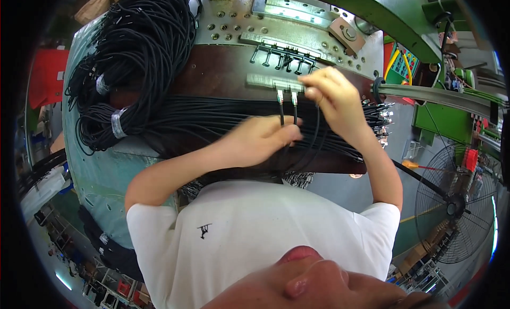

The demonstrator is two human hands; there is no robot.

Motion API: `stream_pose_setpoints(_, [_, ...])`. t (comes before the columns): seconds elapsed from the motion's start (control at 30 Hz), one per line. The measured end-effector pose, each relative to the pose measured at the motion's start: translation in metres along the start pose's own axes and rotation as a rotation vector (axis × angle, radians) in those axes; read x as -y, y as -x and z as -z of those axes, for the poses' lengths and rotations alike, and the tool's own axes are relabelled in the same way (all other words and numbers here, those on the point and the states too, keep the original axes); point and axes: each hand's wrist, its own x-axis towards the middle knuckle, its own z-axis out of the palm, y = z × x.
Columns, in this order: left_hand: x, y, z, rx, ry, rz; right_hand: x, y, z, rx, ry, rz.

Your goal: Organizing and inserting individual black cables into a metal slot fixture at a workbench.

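Note:
My left hand [260, 141] is closed around two black cables [282, 116], slightly smeared by motion. Their light metal ends [280, 96] point away from me and meet the near edge of a narrow metal bar [260, 80]. At that bar's right end, my right hand [336, 99] has its thumb and fingers pinched together. What they grip, if anything, is hidden; another black cable [317, 123] hangs below that hand. Just beyond the bar lies a black branched plastic piece [287, 59] with several short arms.
A long bundle of black cables [196, 117] runs across the brown board [218, 70] under my hands. Coiled cables [143, 43] pile up at the left. Beyond is a drilled metal plate [226, 22] with a clamp block [346, 35]. A green machine part [393, 14] overhangs; a fan [454, 205] stands right.

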Motion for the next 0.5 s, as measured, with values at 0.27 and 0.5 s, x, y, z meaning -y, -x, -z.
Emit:
stream_pose_setpoints(0.27, [-0.084, -0.117, 0.072, -0.172, 0.674, 0.041, -0.106, -0.103, -0.002, -0.154, 0.502, -0.108])
stream_pose_setpoints(0.5, [-0.018, -0.202, 0.138, 0.321, 0.879, -0.269, -0.122, -0.096, 0.018, -0.032, 0.894, -0.016])
